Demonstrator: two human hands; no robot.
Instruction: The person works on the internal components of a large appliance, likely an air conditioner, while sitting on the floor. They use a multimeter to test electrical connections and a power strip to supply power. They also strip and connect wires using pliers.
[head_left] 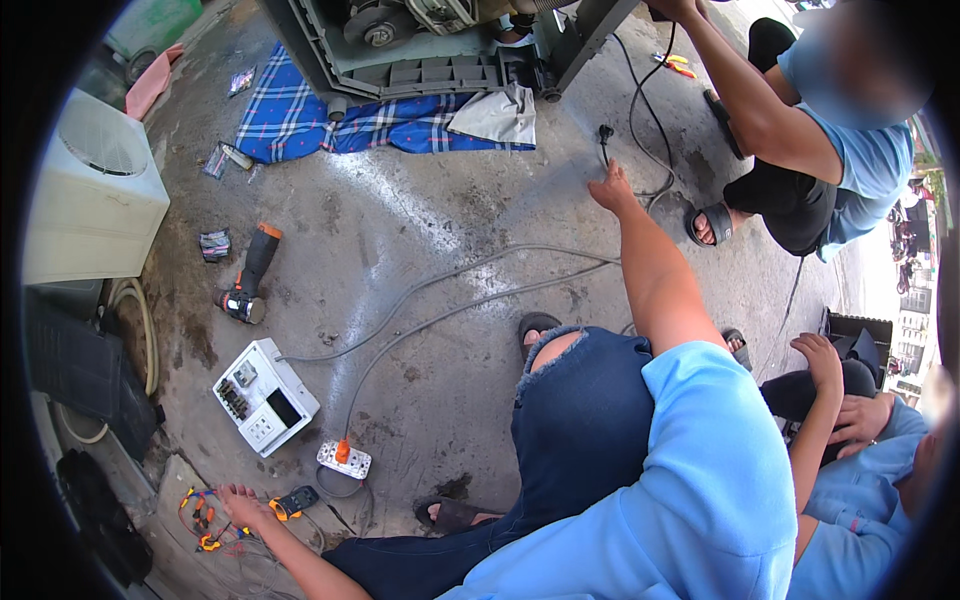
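My right hand (612,186) is stretched forward, its fingers closed on a black cord just below an upright black plug (605,135). My left hand (240,502) is at the lower left, fingers apart, beside a pile of test leads and small tools (203,515) and a yellow-and-black meter (294,503). Nearby are a white power strip (355,462) with an orange plug (342,448) and a white electrical box (260,393) with sockets. A cordless drill (250,275) lies farther up the concrete.
A large grey machine (430,75) stands on a checked cloth (280,130). A white appliance (95,200) is at left. One person crouches at upper right (840,160), another sits at lower right (850,500). Loose cables (500,250) cross the floor; pliers (675,65) lie near the top.
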